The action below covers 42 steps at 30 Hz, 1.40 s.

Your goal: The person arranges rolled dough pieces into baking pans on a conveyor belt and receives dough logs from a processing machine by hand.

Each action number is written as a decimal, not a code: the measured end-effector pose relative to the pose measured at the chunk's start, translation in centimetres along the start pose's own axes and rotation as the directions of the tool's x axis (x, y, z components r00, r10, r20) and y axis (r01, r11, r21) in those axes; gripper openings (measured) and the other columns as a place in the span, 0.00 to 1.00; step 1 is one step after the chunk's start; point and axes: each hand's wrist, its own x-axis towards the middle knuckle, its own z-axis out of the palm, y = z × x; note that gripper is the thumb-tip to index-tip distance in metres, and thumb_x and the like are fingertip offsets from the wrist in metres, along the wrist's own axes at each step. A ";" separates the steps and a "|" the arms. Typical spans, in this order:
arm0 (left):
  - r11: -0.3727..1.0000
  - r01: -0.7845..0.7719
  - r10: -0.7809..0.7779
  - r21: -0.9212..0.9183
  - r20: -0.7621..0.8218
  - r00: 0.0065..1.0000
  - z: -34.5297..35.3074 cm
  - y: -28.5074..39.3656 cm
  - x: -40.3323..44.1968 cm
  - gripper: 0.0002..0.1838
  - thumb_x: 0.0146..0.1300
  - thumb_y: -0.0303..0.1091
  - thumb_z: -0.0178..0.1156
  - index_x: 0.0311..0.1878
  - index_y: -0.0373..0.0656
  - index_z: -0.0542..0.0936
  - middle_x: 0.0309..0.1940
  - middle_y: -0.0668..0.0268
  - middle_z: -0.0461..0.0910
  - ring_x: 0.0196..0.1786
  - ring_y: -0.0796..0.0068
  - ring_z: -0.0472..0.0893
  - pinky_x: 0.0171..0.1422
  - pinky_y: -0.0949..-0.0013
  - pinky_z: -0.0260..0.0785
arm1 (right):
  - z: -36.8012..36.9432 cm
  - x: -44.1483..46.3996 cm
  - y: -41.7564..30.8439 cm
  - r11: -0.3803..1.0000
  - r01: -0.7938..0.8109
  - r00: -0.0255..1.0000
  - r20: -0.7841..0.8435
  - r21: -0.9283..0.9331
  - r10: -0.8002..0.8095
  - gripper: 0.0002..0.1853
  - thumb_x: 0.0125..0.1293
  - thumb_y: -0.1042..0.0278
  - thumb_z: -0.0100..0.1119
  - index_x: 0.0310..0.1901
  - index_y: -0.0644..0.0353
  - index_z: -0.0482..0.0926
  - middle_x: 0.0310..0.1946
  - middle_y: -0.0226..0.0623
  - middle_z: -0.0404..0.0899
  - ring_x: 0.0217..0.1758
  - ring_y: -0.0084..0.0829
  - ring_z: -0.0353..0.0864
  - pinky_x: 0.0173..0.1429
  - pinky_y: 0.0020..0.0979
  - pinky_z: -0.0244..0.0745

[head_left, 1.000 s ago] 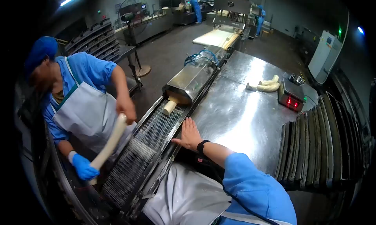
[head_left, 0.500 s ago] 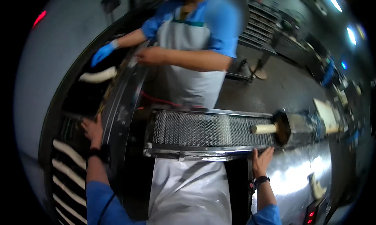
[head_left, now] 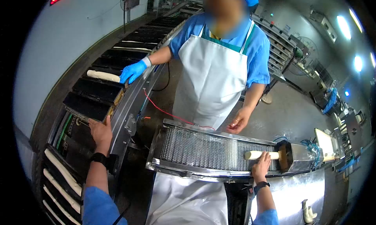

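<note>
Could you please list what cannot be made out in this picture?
Head view: whether the dough roll continues inside; the cover hides it.
Head view: the palm of the right hand; its back hides it.
Head view: near end of the lowest dough strip; bottom edge cuts it.

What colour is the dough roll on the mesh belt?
Pale cream; the dough roll shows best in the head view, the only one here.

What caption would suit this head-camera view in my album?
Left hand at a black tray, right hand on a pale roll on the mesh belt, co-worker opposite.
</note>
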 end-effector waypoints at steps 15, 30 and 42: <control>0.991 -0.051 0.033 -0.122 -0.140 0.990 -0.2 -2.7 2.8 0.52 0.67 0.59 0.54 0.67 0.11 0.51 0.67 0.28 0.56 0.72 0.40 0.60 0.76 0.55 0.55 | -2.8 -1.3 -10.1 0.811 0.582 0.809 0.054 0.056 -0.585 0.23 0.46 0.66 0.68 0.46 0.59 0.73 0.44 0.42 0.77 0.54 0.45 0.74 0.70 0.49 0.59; 0.989 -0.010 -0.001 -0.144 -0.072 0.997 -1.6 -3.8 6.2 0.54 0.66 0.61 0.53 0.68 0.11 0.46 0.69 0.25 0.50 0.73 0.40 0.59 0.75 0.56 0.56 | -18.4 1.0 -26.1 0.345 0.180 0.873 0.013 0.921 -0.488 0.15 0.59 0.66 0.66 0.45 0.65 0.78 0.36 0.33 0.81 0.38 0.24 0.81 0.42 0.27 0.77; 0.956 -0.033 0.018 -0.290 -0.057 0.998 -1.1 -4.4 6.5 0.55 0.63 0.58 0.60 0.66 0.10 0.46 0.65 0.26 0.57 0.67 0.42 0.68 0.70 0.56 0.64 | -28.3 -6.0 -43.2 -0.288 -0.336 0.538 -0.068 0.897 -0.840 0.39 0.69 0.57 0.56 0.73 0.65 0.50 0.68 0.59 0.62 0.70 0.47 0.68 0.72 0.45 0.65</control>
